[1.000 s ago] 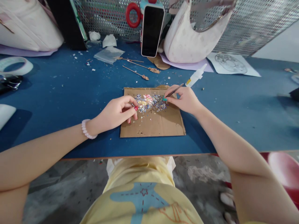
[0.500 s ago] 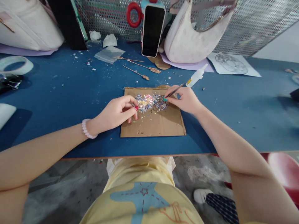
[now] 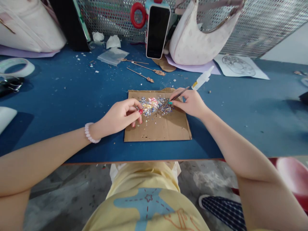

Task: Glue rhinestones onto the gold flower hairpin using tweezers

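A brown cardboard sheet (image 3: 166, 130) lies flat at the front of the blue table, with a glittering pile of tiny multicoloured flakes (image 3: 154, 106) spread over its upper half. My left hand (image 3: 122, 114) is at the pile's left edge, fingers curled and thumb close to the index finger. Anything pinched there is too small to make out. From the other side, my right hand (image 3: 191, 102) grips slim metal tweezers (image 3: 180, 93), their tips down at the pile's right end. Just beyond that hand is a white glue bottle (image 3: 203, 78) with a narrow nozzle.
Thin gold hairpins (image 3: 146, 70) and a clear plastic bag (image 3: 113, 56) lie beyond the cardboard. Along the back stand a phone (image 3: 158, 32) and a white handbag (image 3: 204, 38). A tape roll (image 3: 16, 67) is at left. Another person's trouser leg (image 3: 223, 210) shows below the table.
Both hands, the tweezers and the flakes look the same as before. Below the table, the other person's checked trouser leg has shifted left and now covers most of the white shoe.
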The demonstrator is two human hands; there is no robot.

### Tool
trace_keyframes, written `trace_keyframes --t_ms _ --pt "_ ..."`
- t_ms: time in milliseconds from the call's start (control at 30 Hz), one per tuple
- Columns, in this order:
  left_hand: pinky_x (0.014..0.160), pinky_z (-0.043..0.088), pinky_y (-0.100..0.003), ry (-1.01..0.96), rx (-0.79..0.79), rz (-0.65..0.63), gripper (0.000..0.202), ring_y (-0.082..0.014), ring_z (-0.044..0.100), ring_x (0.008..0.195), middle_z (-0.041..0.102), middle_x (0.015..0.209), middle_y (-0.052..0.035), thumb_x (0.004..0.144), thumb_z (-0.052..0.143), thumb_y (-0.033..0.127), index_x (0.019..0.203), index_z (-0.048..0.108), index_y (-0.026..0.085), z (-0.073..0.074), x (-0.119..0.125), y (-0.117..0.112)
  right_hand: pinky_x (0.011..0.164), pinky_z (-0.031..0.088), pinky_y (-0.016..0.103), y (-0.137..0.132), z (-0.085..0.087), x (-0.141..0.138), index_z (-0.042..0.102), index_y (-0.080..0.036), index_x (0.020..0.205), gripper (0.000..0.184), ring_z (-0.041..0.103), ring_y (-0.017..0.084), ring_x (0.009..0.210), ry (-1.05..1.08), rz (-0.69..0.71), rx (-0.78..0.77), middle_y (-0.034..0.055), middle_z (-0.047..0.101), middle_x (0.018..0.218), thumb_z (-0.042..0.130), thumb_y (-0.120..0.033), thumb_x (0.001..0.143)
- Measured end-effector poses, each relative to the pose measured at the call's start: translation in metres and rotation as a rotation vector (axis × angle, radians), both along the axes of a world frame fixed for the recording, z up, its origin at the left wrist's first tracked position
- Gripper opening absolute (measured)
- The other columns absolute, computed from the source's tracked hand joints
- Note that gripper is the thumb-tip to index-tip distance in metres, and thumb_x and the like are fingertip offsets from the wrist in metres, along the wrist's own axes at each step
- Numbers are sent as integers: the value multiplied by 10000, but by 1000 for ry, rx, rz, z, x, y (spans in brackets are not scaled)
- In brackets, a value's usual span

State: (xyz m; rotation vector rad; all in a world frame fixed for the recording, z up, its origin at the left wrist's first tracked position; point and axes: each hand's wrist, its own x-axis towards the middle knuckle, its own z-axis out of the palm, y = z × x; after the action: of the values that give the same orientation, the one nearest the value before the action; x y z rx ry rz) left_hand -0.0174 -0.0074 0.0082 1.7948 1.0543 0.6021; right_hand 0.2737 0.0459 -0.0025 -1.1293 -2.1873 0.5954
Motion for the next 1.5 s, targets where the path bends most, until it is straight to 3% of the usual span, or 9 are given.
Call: trace_keyframes --t_ms 1500 --pt "513 484 -209 6 11 0 102 -91 597 528 697 735 -2 889 516 198 989 507 179 -1 0 0 820 532 376 -1 -1 -1 687 -183 838 62 659 193 838 4 17 16 44 704 900 643 -219 812"
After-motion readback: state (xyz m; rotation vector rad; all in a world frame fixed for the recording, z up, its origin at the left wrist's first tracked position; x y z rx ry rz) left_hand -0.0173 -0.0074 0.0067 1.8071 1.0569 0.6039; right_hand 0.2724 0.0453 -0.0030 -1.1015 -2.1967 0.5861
